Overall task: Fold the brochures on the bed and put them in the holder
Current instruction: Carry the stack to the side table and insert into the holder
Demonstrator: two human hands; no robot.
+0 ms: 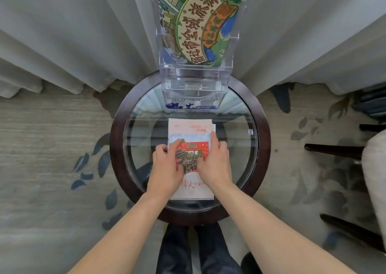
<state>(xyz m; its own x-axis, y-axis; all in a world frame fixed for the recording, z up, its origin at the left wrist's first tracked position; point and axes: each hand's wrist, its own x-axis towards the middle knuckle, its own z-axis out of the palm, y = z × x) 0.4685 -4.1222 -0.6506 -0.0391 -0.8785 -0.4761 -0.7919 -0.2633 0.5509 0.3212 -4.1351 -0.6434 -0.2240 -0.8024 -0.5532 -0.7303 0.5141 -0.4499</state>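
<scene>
Red-fronted brochure [191, 131] pressed flat under left hand [166, 166] and right hand [215, 160], fingers spread; next, lifting into clear holder [195, 89].

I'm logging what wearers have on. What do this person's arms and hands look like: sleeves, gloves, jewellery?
Both forearms are bare to the frame's edge: no sleeves show. The left hand and right hand wear no gloves, and no rings, watch or bracelets are visible.

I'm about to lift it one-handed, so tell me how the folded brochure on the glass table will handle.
The folded brochure is probably light and fairly floppy: thin paper, several layers showing at its right edge. It may spring open once the left hand and right hand stop pressing it. It could slide easily on the smooth glass table.
</scene>
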